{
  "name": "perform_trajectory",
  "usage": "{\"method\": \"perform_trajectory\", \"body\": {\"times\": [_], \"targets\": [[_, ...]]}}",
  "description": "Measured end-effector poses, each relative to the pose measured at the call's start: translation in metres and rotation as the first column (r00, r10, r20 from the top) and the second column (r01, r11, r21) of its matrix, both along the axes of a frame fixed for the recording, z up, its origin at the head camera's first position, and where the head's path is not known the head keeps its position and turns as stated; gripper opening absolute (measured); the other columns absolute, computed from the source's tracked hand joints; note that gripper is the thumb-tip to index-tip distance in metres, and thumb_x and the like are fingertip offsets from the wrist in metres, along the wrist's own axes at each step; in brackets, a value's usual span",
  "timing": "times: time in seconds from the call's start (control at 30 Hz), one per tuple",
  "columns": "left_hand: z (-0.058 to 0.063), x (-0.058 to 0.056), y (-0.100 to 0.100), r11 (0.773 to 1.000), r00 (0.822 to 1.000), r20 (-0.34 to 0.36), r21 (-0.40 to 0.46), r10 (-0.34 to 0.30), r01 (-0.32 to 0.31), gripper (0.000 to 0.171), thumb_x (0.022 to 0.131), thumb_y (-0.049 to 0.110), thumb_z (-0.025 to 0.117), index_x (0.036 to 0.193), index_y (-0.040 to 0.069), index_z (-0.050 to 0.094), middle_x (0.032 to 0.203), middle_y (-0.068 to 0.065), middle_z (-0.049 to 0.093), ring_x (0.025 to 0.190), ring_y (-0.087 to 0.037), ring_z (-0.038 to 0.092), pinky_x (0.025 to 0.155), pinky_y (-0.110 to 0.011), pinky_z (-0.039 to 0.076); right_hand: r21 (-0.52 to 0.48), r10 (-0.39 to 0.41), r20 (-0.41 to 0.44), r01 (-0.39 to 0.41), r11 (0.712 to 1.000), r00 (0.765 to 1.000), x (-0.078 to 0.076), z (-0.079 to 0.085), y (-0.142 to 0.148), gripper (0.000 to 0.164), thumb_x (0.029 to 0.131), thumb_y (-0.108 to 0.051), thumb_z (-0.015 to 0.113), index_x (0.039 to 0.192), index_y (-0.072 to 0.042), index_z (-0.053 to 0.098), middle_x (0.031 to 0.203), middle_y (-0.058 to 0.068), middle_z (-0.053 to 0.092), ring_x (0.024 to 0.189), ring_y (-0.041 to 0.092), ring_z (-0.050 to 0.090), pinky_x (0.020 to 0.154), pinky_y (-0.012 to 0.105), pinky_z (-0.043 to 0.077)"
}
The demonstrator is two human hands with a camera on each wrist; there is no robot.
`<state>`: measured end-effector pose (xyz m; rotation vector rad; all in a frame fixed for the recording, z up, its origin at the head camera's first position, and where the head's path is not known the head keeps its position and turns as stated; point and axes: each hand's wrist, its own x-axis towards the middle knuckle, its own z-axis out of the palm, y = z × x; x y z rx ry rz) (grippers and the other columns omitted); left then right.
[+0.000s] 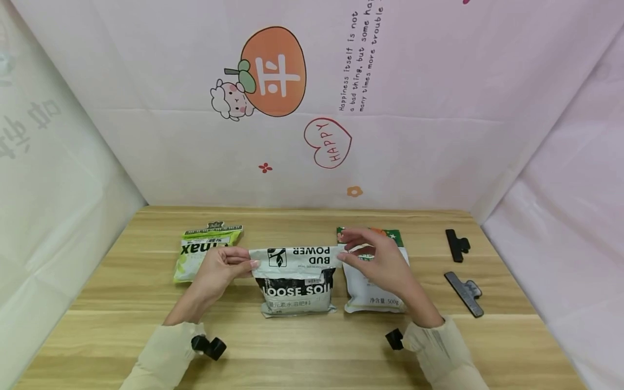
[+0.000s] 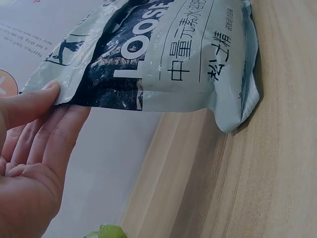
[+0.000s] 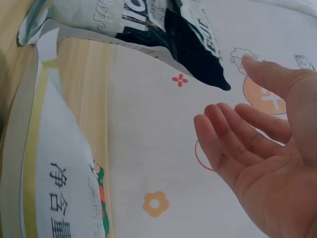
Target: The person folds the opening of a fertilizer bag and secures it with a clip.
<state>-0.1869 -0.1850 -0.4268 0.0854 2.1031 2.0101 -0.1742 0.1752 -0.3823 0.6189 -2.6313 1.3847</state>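
Grey-white soil bag (image 1: 298,292): I'm seeing its folded top running parallel to bench's (image 1: 302,355) back edge, L hand (image 1: 216,271) pinching one end, R hand (image 1: 383,265) hanging wide just off t'other.

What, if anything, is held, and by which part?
The left hand pinches the grey and black plastic bag by the left end of its folded top; the right hand, open near the other end, holds nothing.

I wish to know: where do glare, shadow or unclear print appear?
Left wrist: small glints on the LOOSE SOIL bag, shadow on the table beside the bag's base; head: fine print near BUD too small to read; right wrist: table darkens at far left.
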Motion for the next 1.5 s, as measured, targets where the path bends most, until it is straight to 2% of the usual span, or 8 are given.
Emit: {"method": "perform_trajectory", "body": {"times": [0.3, 0.47, 0.63, 0.83, 1.0, 1.17, 1.33, 1.5], "targets": [[0.001, -0.002, 0.0, 1.0, 1.0, -0.004, -0.013, -0.022, 0.022, 0.013, 0.09, 0.0, 0.078, 0.102, 0.0, 0.072, 0.085, 0.006, 0.081, 0.079, -0.009, 0.078, 0.085, -0.036, 0.068, 0.082, -0.041, -0.09, 0.049, 0.995, 0.995, 0.013, 0.006, 0.026, 0.04, 0.093, -0.017, 0.082, 0.13, -0.01, 0.069, 0.114, 0.005, 0.076, 0.099, 0.021, 0.075, 0.086, 0.036, 0.068], [0.004, -0.005, 0.0, 0.999, 0.999, -0.01, -0.013, -0.036, 0.036, 0.013, 0.091, 0.0, 0.078, 0.102, -0.001, 0.071, 0.085, 0.007, 0.08, 0.079, -0.009, 0.077, 0.086, -0.038, 0.068, 0.148, -0.089, -0.07, 0.099, 0.984, 0.994, 0.025, 0.015, 0.051, 0.038, 0.096, -0.02, 0.079, 0.13, -0.009, 0.068, 0.116, 0.006, 0.076, 0.1, 0.021, 0.075, 0.087, 0.031, 0.066], [0.004, -0.005, -0.002, 0.999, 0.999, -0.006, -0.009, -0.034, 0.034, 0.013, 0.091, 0.0, 0.078, 0.102, -0.001, 0.071, 0.085, 0.008, 0.08, 0.08, -0.009, 0.077, 0.086, -0.036, 0.068, 0.146, -0.122, -0.124, 0.139, 0.979, 0.985, 0.031, 0.017, 0.078, 0.036, 0.093, -0.012, 0.081, 0.127, -0.007, 0.07, 0.113, 0.007, 0.076, 0.095, 0.004, 0.072, 0.083, 0.015, 0.062], [0.003, -0.006, -0.003, 1.0, 1.0, 0.01, -0.012, -0.026, 0.026, 0.012, 0.092, 0.001, 0.078, 0.102, 0.0, 0.072, 0.085, 0.007, 0.08, 0.079, -0.009, 0.077, 0.086, -0.036, 0.068, 0.152, -0.151, -0.192, 0.181, 0.972, 0.97, 0.038, 0.018, 0.111, 0.037, 0.089, -0.004, 0.083, 0.124, -0.008, 0.072, 0.107, 0.008, 0.077, 0.091, -0.007, 0.068, 0.079, 0.008, 0.059], [0.002, -0.006, -0.003, 0.999, 0.999, 0.024, -0.025, -0.029, 0.03, 0.019, 0.093, 0.004, 0.078, 0.108, -0.004, 0.07, 0.089, 0.006, 0.081, 0.082, -0.009, 0.077, 0.089, -0.037, 0.068, 0.252, -0.218, -0.09, 0.234, 0.939, 0.972, 0.047, 0.02, 0.141, 0.03, 0.094, -0.015, 0.08, 0.122, -0.009, 0.072, 0.113, 0.012, 0.077, 0.09, -0.009, 0.068, 0.074, 0.011, 0.059], [-0.001, -0.008, -0.002, 0.999, 0.999, 0.028, -0.006, -0.033, 0.034, 0.021, 0.093, 0.004, 0.078, 0.11, -0.006, 0.069, 0.09, 0.006, 0.081, 0.083, -0.009, 0.078, 0.088, -0.036, 0.068, 0.392, -0.283, 0.057, 0.239, 0.888, 0.957, 0.053, 0.017, 0.174, 0.037, 0.099, -0.03, 0.075, 0.128, -0.008, 0.07, 0.123, 0.016, 0.075, 0.092, -0.011, 0.067, 0.072, 0.018, 0.061], [-0.003, -0.01, -0.001, 1.0, 0.999, 0.033, 0.002, -0.023, 0.023, 0.021, 0.093, 0.003, 0.077, 0.111, -0.006, 0.069, 0.09, 0.006, 0.081, 0.083, -0.008, 0.078, 0.086, -0.033, 0.068, 0.446, -0.302, 0.098, 0.229, 0.865, 0.948, 0.052, 0.004, 0.2, 0.042, 0.099, -0.031, 0.076, 0.128, -0.002, 0.069, 0.124, 0.02, 0.074, 0.091, -0.015, 0.062, 0.072, 0.018, 0.062], [-0.004, -0.011, -0.001, 1.0, 0.999, 0.048, 0.0, -0.006, 0.006, 0.022, 0.093, 0.002, 0.077, 0.111, -0.006, 0.068, 0.089, 0.005, 0.081, 0.083, -0.009, 0.078, 0.087, -0.034, 0.068, 0.512, -0.33, 0.153, 0.211, 0.832, 0.932, 0.045, -0.008, 0.221, 0.052, 0.1, -0.035, 0.074, 0.132, 0.004, 0.065, 0.121, 0.022, 0.074, 0.1, 0.013, 0.071, 0.069, 0.02, 0.059]]}}
